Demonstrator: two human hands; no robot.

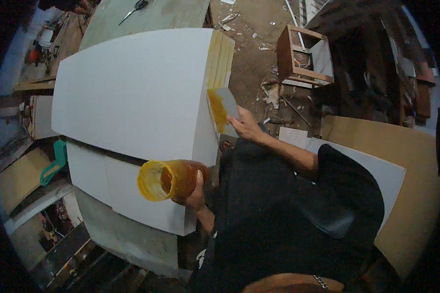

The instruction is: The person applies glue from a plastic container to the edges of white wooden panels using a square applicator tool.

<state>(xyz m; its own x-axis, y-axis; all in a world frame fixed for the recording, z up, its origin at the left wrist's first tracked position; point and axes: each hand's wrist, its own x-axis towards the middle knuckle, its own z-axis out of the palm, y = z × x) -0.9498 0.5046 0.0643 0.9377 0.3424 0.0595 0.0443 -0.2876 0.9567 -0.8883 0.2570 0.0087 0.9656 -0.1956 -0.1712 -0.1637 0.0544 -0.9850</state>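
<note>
Jar (180,178) gripped in left hand (194,195), smeared scraper (223,108) jutting forward-left from gripping right hand (247,126), beside white boards (132,93)

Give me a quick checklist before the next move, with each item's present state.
1. Jar gripped: ok, the left hand holds its side.
2. Jar level: cannot tell; its open mouth faces left in view.
3. Flat spreader held: ok, in the right hand.
4. Spreader loaded: ok, amber glue covers its left part.
5. Edges of the white board stack evenly coated: not ok; yellow at the far end, white nearer.
6. Scissors away from both hands: ok.
</note>
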